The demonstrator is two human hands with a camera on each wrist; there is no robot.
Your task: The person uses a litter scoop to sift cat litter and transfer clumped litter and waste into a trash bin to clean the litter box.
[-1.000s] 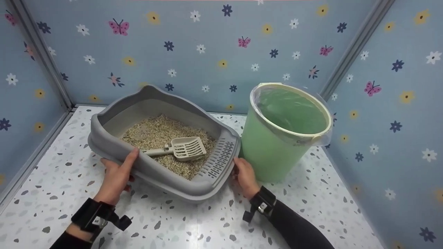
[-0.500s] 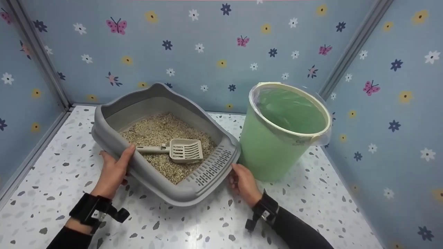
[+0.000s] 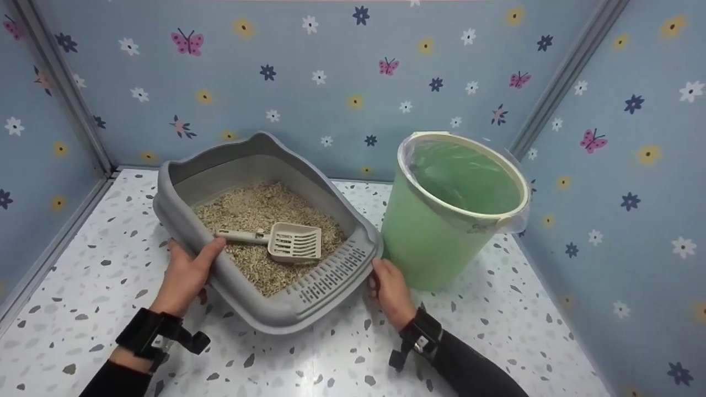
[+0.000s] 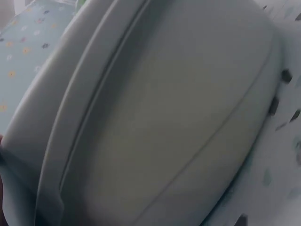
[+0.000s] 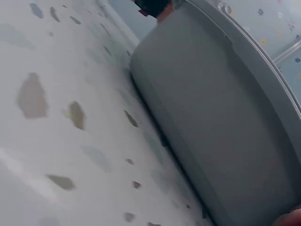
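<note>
A grey cat litter box (image 3: 190,220), turned at an angle on the speckled surface, holds tan granular litter (image 3: 242,209). On the litter lies a beige slotted litter scoop (image 3: 295,242), its handle pointing left. My left hand (image 3: 185,278) grips the near left side of the box, thumb on the rim and fingers below it. At the right corner my right hand (image 3: 391,289) holds the lower entry edge, with its fingers partly hidden underneath. The left wrist view shows the box's outer wall (image 4: 178,94); in the right wrist view, a fingertip (image 5: 289,219) touches the box.
Close to the box's right corner stands a green bin (image 3: 430,242) with a cream rim and a clear liner (image 3: 518,220). Blue flowered panels (image 3: 331,82) enclose the back and sides. White speckled flooring (image 3: 309,364) extends in front.
The litter box has turned clockwise as seen from above, its near corner shifting left and its back shifting right. Both hands keep their hold. The scoop has turned slightly with its handle end now showing.
</note>
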